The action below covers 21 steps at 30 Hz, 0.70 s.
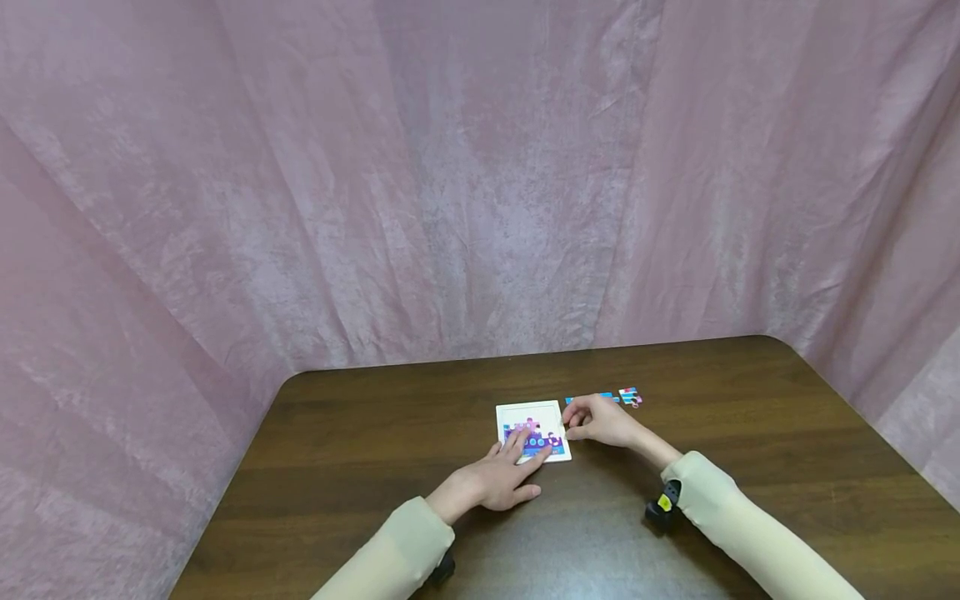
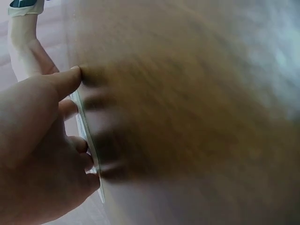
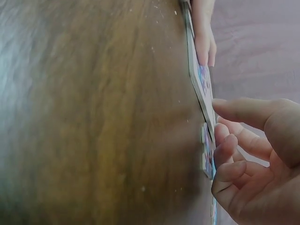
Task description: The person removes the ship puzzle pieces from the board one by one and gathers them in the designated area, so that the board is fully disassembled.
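Note:
A white-framed jigsaw puzzle (image 1: pixel 527 406) lies on the table, with pink, purple and blue pieces in its lower part and a white bare area above. My left hand (image 1: pixel 504 482) rests on it, fingers spread over the lower pieces and thumb out toward the table. At the frame's right edge is my right hand (image 1: pixel 603 423), with thumb (image 3: pixel 229 108) and index tips close together and the other fingers curled. I cannot tell whether a piece sits between those tips. Loose puzzle pieces (image 3: pixel 206 157) lie just beyond the right hand, partly hidden by it.
One loose piece (image 1: pixel 630 395), striped blue and white with some red, lies a little apart at the right. The brown wooden table (image 1: pixel 375 433) reaches back to a pink curtain (image 1: pixel 480 183). A black wrist camera (image 1: pixel 662 510) hangs under the right sleeve.

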{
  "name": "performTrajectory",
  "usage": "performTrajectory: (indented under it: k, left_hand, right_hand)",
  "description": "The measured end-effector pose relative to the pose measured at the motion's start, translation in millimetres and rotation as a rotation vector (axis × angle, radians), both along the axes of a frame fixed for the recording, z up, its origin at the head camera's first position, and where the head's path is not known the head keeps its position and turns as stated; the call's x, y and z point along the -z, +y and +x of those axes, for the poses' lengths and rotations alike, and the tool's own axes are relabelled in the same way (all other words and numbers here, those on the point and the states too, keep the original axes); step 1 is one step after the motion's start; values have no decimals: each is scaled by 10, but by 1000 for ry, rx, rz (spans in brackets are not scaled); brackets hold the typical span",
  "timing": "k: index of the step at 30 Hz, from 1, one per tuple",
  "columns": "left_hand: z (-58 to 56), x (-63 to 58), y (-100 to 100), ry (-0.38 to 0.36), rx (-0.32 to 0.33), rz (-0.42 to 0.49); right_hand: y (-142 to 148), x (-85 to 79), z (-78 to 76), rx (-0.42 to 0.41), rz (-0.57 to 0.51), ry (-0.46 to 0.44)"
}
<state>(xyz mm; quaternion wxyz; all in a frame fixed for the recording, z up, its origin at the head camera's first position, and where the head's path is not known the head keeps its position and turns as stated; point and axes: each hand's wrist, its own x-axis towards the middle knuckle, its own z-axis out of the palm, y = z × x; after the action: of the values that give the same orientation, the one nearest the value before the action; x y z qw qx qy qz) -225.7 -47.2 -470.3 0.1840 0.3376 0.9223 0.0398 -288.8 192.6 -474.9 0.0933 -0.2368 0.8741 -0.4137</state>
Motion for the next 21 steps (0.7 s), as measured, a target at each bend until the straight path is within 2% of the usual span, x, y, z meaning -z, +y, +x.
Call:
performTrajectory:
  k: [8,15,21]
  left_hand:
    - [11,-14,-1,-44,-37,42]
    - [14,-14,-17,-37,-26,65]
    - [-29,-26,-73,-44,-12,70]
  right_hand:
    - [-58,-17,38,-82,-20,96]
    - [-137,-9,31,-26,90,56]
    - [-152,-10,9,-15,105,37]
